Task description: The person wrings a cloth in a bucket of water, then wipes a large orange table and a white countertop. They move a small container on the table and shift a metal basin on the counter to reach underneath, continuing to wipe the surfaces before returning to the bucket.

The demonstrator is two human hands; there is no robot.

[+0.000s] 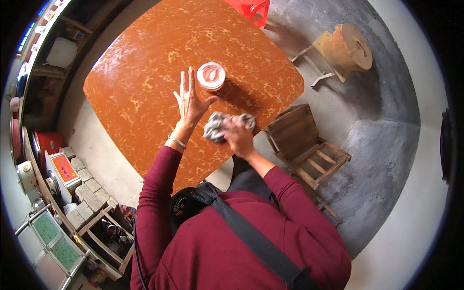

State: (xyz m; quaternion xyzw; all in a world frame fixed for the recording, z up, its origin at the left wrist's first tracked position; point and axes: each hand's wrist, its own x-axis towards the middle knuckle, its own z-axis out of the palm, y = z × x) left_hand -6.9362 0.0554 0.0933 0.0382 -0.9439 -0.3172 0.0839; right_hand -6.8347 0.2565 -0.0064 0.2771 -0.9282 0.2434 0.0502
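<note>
My left hand [191, 105] is raised beside a round lidded jar [211, 76], its fingers spread and nothing in them. The jar has a white rim and a red-and-white lid, and it stands on the glossy orange-brown table [140, 63]. Whether my left thumb touches the jar cannot be made out. Nearer to me, a crumpled grey-and-white cloth [214, 127] lies on the tabletop. My right hand [238, 138], slightly blurred, presses and grips this cloth close to the table's right edge.
A wooden chair [295, 133] stands just right of the table. Beyond it are a wooden bucket with a lid [348, 47] and a red plastic stool [254, 8]. Shelving [53, 72], a red container [48, 143] and stacked grey bricks [89, 195] line the left side.
</note>
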